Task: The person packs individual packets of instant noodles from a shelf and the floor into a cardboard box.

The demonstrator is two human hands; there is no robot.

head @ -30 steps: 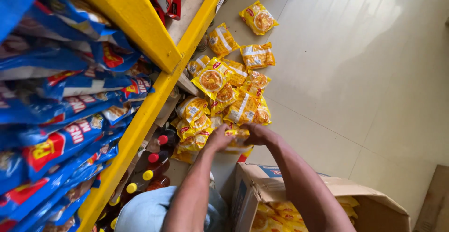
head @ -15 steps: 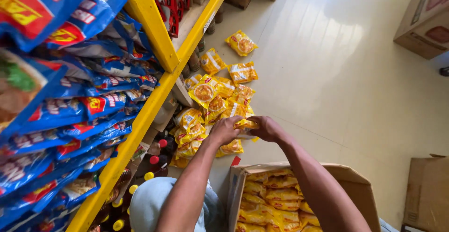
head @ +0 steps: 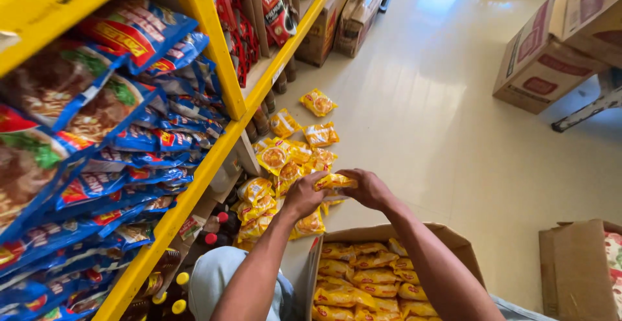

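**Packet held over floor heap, slip risk**

Camera has tilted up since earlier; hands barely shifted. Head view: left hand (head: pixel 303 194) and right hand (head: pixel 369 188) both grasp one yellow noodle packet (head: pixel 334 181) above the open carton (head: pixel 389 233). Thin fingertip hold could slip onto the loose floor pile (head: pixel 282 159).

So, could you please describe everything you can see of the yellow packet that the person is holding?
The yellow packet is a small, glossy, plastic-looking pouch with red and orange printing, sealed and slightly puffed. It lies roughly level in the air above the open cardboard box of similar packets. The left hand grips its left end and the right hand its right end. Nothing else touches it; more such packets lie on the floor beyond.
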